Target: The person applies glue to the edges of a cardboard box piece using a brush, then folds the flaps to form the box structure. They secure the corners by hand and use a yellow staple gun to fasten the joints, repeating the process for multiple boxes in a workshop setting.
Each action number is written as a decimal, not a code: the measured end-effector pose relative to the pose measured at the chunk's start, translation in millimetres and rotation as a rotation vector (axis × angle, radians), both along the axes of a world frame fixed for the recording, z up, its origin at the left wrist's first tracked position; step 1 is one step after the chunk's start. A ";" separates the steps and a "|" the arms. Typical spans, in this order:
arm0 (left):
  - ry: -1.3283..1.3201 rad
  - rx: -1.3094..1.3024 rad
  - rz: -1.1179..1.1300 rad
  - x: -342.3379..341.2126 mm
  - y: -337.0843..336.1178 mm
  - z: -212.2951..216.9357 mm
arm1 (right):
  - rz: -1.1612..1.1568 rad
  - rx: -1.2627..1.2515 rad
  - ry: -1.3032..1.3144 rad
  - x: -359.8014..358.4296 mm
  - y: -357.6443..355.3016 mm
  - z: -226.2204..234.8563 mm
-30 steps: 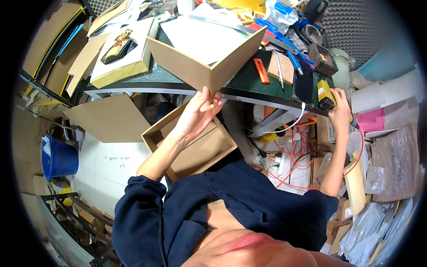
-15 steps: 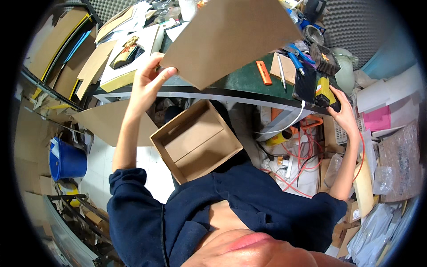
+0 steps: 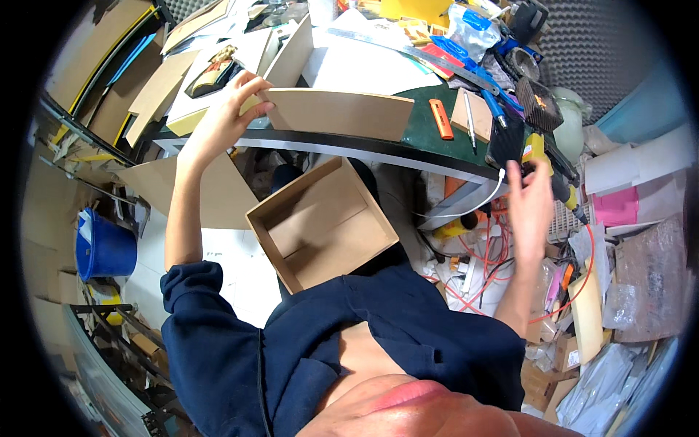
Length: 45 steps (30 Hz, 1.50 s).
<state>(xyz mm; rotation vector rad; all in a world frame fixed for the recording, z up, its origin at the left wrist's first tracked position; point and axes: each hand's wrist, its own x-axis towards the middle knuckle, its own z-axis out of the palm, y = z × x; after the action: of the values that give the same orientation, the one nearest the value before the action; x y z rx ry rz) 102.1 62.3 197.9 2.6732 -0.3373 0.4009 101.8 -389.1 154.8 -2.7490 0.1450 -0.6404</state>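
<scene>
Clock reference: 12 o'clock points away from the torso, 6 o'clock toward it.
Workpiece: two flat, thin brown boards standing on edge on the dark green tabletop point(image 3: 455, 149), meeting in an L at the left hand point(image 3: 227, 120).
Front board: long rectangular brown board point(image 3: 338, 113); long axis runs from the corner toward 3 o'clock, near the tabletop's front edge.
Side board: narrower-looking brown board point(image 3: 291, 54); runs from the corner toward 1 o'clock.
Left hand state: thumb and fingers pinching the boards at the corner.
Right hand state: the right hand point(image 3: 531, 207) is blurred, fingers partly bent; grip or contact cannot be told.
Governing relation: front board lies at 3 o'clock from the left hand, touching, and at 10 o'clock from the right hand, well apart; left hand is nearer.
Tool: yellow-and-black hand tool point(image 3: 535, 148), at 12 o'clock from the right hand, just beside it.
Box: open-topped rectangular brown box point(image 3: 331, 226) on the lap, at 6 o'clock from the front board.
</scene>
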 end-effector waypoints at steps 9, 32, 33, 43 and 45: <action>0.068 -0.111 0.011 5.3 18.3 -9.5 | -0.094 -0.095 0.071 2.8 25.9 -18.8; 0.419 0.119 -0.095 -75.7 -26.1 -181.8 | 0.939 0.422 0.491 -11.4 149.5 -99.8; 0.322 0.154 -0.120 -75.4 -30.9 -204.6 | 0.949 0.423 0.489 -10.8 154.8 -102.6; 0.307 0.378 -0.032 -73.9 -57.3 -220.8 | 0.890 0.533 0.527 -12.0 156.6 -107.8; 0.349 0.240 -0.059 -77.7 -59.1 -203.3 | 0.868 0.582 0.490 -9.8 152.0 -108.0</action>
<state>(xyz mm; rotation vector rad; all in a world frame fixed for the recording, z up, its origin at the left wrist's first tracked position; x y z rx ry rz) 24.4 3.2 -5.3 2.8869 -0.3751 -0.1359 92.0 -237.2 46.8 -2.0394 -0.6203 0.2770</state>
